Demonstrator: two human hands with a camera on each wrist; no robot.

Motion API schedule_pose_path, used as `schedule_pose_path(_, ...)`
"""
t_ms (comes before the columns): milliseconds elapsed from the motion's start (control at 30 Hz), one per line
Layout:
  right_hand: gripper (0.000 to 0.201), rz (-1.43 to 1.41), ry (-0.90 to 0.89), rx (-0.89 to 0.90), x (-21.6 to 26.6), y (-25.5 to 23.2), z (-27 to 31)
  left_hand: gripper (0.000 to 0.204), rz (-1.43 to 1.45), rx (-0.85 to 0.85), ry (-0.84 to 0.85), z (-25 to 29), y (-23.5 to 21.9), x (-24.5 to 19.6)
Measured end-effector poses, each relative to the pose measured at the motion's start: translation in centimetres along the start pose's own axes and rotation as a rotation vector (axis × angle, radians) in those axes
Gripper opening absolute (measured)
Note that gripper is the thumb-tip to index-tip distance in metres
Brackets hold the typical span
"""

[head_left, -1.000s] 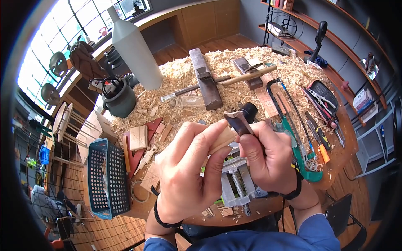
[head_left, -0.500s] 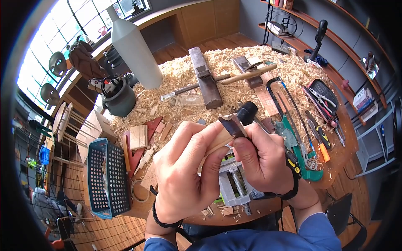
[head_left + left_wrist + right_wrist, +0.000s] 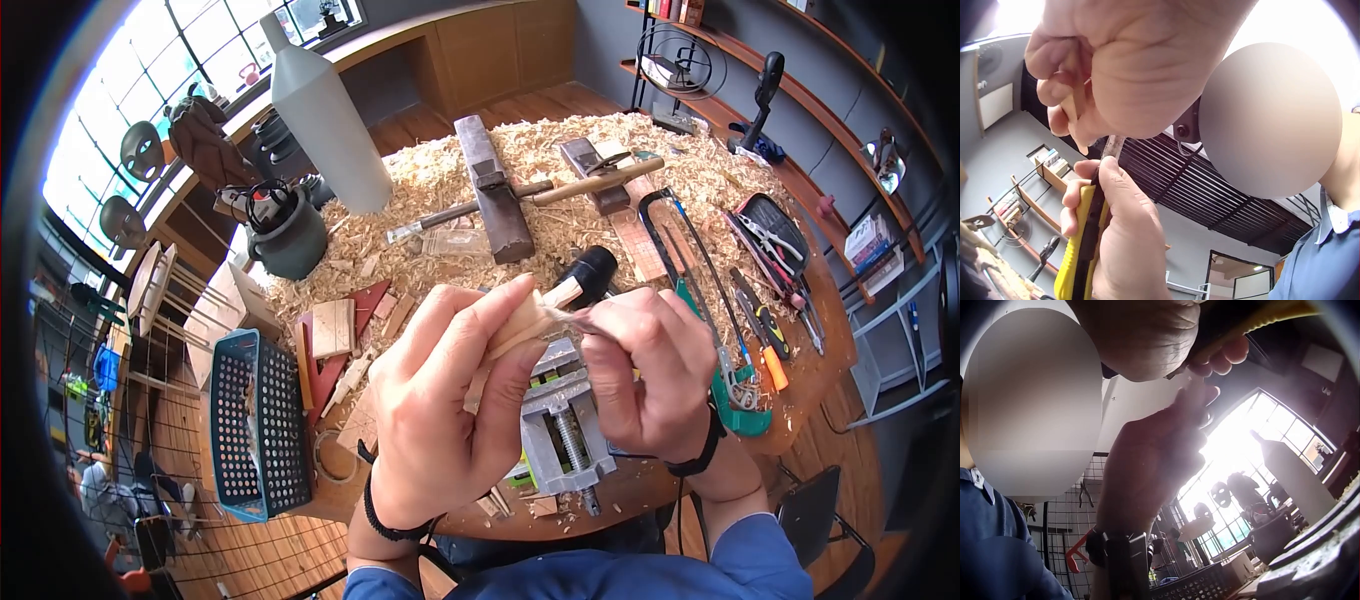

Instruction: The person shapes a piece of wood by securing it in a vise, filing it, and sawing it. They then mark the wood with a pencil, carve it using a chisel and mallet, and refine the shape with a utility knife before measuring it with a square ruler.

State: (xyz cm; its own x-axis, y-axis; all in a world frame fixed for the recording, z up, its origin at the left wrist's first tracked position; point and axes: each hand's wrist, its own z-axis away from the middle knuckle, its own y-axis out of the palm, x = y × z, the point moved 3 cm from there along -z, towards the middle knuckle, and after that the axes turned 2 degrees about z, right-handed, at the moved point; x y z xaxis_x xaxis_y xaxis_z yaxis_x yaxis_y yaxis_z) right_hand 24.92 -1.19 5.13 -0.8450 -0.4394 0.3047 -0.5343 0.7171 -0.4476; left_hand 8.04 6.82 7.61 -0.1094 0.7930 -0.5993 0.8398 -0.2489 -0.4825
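My left hand (image 3: 435, 400) pinches a small pale piece of wood (image 3: 520, 325) between thumb and fingers, its end pointing toward the right hand. In my right hand (image 3: 650, 380) is a yellow and black utility knife (image 3: 1082, 250), gripped round its handle with the thumb up near the blade. The knife's blade (image 3: 1113, 147) is out and sits right at the end of the wood. In the head view the right fingers hide most of the knife. Below both hands stands a metal vise (image 3: 568, 430).
Wood shavings (image 3: 420, 180) cover the table. Beyond the hands lie a black mallet head (image 3: 592, 270), a large wooden plane (image 3: 495, 195) and a smaller one (image 3: 595, 180). A green-handled hacksaw (image 3: 740, 400) lies right; a blue perforated basket (image 3: 260, 430) stands left.
The knife blade has turned from showing its broad dark face to nearly edge-on. My right hand has shifted slightly right, while the left keeps its hold on the wood.
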Motion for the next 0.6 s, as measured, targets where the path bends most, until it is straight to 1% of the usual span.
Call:
schedule_pose_path(67,0.02,0.167,-0.104,-0.021,0.5,0.3,-0.1,0.038,0.076,-0.005,-0.048,0.2,0.1,0.2)
schedule_pose_path(100,0.026,0.216,-0.109,-0.024,0.6,0.5,0.2,0.038,0.077,-0.003,-0.048,0.2,0.1,0.3)
schedule_pose_path(200,0.028,0.289,-0.128,-0.029,0.7,0.6,0.0,0.037,0.081,-0.009,-0.001,0.3,0.1,0.5)
schedule_pose_path(433,0.031,0.318,-0.154,-0.03,0.8,0.9,0.2,0.034,0.041,-0.015,0.053,0.1,0.1,0.3)
schedule_pose_path(500,0.033,0.287,-0.151,-0.018,0.7,1.1,0.3,0.033,0.009,-0.02,0.075,0.2,0.4,0.2)
schedule_pose_path(567,0.035,0.255,-0.142,-0.017,0.5,1.6,0.6,0.031,-0.012,-0.08,0.071,0.5,0.9,0.4)
schedule_pose_path(600,0.036,0.224,-0.134,-0.016,0.4,1.7,0.7,0.031,-0.009,-0.076,0.073,0.4,1.0,0.3)
